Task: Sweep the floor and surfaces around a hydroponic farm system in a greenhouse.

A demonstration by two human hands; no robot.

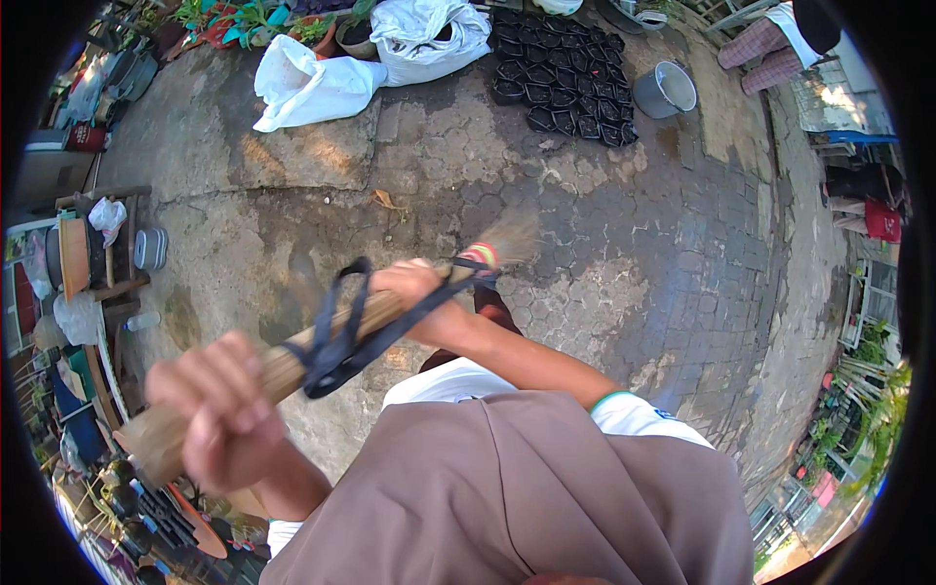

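Both hands are wrapped around the wooden handle of a broom, held slantwise across in front of me. My left hand grips near the thick top end, at the lower left, and is blurred. Farther down the handle, my right hand has a firm hold. A black strap is tied to the handle and hangs in loops between and under the hands. Past a red and yellow band, the bristles fan out in a blur over the paving. My foot is partly hidden behind the broom's lower end.
Dry leaves lie on the stained paving. Ahead are white sacks, rows of black soil-filled plant bags and a grey bucket. Cluttered wooden racks line the left. Other people stand at the right.
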